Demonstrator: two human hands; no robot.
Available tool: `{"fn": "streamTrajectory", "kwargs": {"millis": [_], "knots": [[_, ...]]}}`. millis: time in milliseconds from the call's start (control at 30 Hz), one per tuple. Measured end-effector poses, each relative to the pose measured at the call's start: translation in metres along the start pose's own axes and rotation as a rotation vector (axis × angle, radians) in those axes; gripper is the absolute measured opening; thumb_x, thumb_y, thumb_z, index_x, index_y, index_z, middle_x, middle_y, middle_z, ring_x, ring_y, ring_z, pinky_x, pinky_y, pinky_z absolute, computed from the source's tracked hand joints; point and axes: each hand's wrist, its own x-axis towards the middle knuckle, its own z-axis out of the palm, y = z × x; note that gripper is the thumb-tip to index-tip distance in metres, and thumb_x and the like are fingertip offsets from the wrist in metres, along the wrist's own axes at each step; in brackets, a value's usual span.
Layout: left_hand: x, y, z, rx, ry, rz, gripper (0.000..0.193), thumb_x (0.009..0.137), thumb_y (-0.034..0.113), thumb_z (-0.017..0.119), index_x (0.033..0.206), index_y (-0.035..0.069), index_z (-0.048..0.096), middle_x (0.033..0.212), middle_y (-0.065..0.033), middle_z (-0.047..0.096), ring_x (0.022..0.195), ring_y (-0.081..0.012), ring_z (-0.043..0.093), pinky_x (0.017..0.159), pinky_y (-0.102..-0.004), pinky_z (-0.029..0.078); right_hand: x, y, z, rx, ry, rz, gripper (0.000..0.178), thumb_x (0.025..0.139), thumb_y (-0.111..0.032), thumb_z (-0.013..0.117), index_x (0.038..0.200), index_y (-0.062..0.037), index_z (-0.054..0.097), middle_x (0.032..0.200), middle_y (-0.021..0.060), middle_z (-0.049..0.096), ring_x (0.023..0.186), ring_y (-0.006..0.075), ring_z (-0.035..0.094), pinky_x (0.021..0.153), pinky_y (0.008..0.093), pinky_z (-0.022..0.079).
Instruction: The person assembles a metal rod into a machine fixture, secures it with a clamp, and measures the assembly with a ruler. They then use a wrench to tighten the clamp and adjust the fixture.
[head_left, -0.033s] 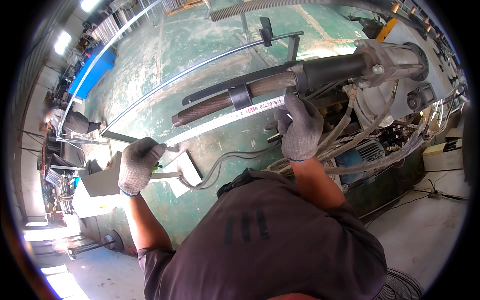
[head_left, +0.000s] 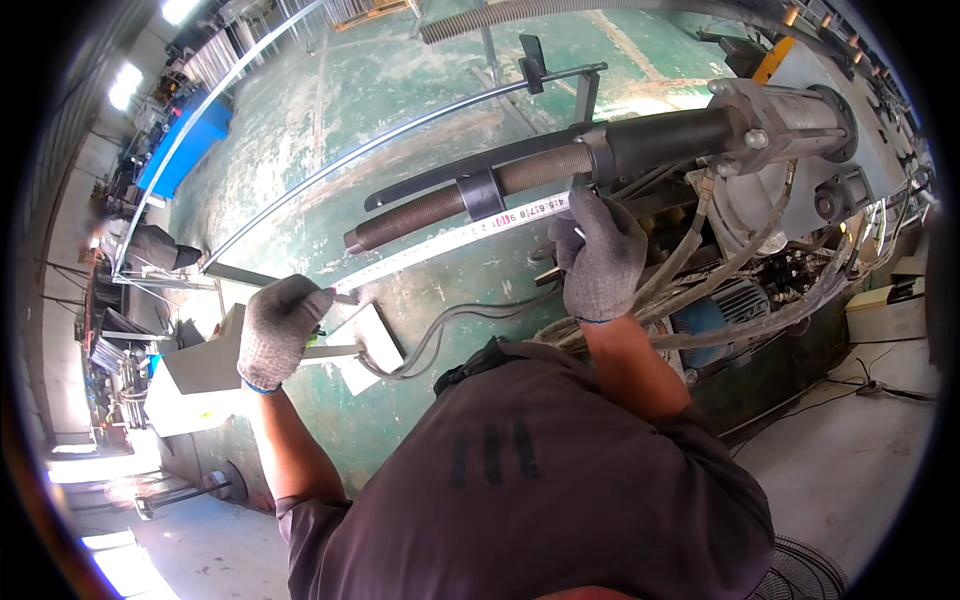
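A white measuring tape is drawn out between my two gloved hands, just below a threaded rod. My left hand, in a grey knit glove, is closed at the tape's left end; a bit of yellow-green shows under its fingers. My right hand, gloved alike, pinches the tape near the rod's right part. A black collar sits around the rod, which runs into a dark cylinder on the machine. The rod's blunt left tip ends short of my left hand.
Hoses and a blue motor lie to the right. A long metal rail runs beyond the rod. A grey box stands by my left hand. Cables cross the green floor. A blue cabinet stands at far left.
Both hands and the tape hold nearly the same place. Far left, a person in dark clothes has shifted slightly.
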Motion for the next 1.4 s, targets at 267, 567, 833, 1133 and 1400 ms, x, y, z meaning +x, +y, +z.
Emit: {"fn": "streamTrajectory", "kwargs": {"millis": [267,567,833,1133,1400], "knots": [[0.002,0.006,-0.001,-0.007,-0.060,-0.016,0.021,0.107,0.020,0.075,0.100,0.000,0.075,0.079,0.0038,0.060,0.070,-0.0058,0.052,0.062,-0.0272,0.042,-0.001,-0.003,0.002,-0.020,0.002,0.000,0.029,0.101,-0.029,0.078,0.096,-0.0001,0.077,0.074,0.0049,0.071,0.056,0.0094,0.057,0.052,0.0274,0.041],[0.002,0.004,0.001,-0.053,-0.061,-0.014,0.021,0.107,0.019,0.075,0.100,0.000,0.075,0.078,0.0044,0.059,0.069,-0.0055,0.050,0.061,-0.0268,0.042,-0.002,-0.003,0.003,-0.018,0.027,0.020,0.030,0.101,-0.029,0.078,0.097,0.0005,0.077,0.074,0.0055,0.071,0.056,0.0099,0.057,0.052,0.0279,0.041],[0.000,0.007,0.001,-0.034,-0.055,-0.014,0.020,0.107,0.018,0.075,0.100,0.000,0.075,0.078,0.0043,0.059,0.070,-0.0054,0.050,0.062,-0.0266,0.042,-0.003,-0.003,0.004,-0.007,0.019,0.018,0.028,0.100,-0.028,0.079,0.096,0.0001,0.076,0.074,0.0057,0.071,0.055,0.0098,0.056,0.051,0.0280,0.041],[-0.007,-0.006,0.011,-0.064,-0.054,-0.036,0.020,0.105,0.016,0.076,0.095,-0.001,0.074,0.073,-0.0015,0.065,0.067,-0.0081,0.059,0.060,-0.0293,0.046,-0.009,-0.001,-0.009,-0.165,-0.057,-0.083,0.029,0.104,-0.024,0.072,0.084,-0.0028,0.071,0.072,0.0025,0.066,0.054,0.0071,0.051,0.051,0.0282,0.037],[0.005,-0.003,0.133,-0.253,-0.376,0.065,0.025,0.106,0.024,0.079,0.103,0.000,0.076,0.086,-0.0019,0.069,0.082,-0.0106,0.062,0.075,-0.0324,0.053,-0.032,0.035,-0.038,-0.471,-0.326,-0.123,0.037,0.103,-0.036,0.076,0.091,-0.0017,0.078,0.072,0.0069,0.070,0.065,0.0124,0.065,0.064,0.0329,0.053]]}}
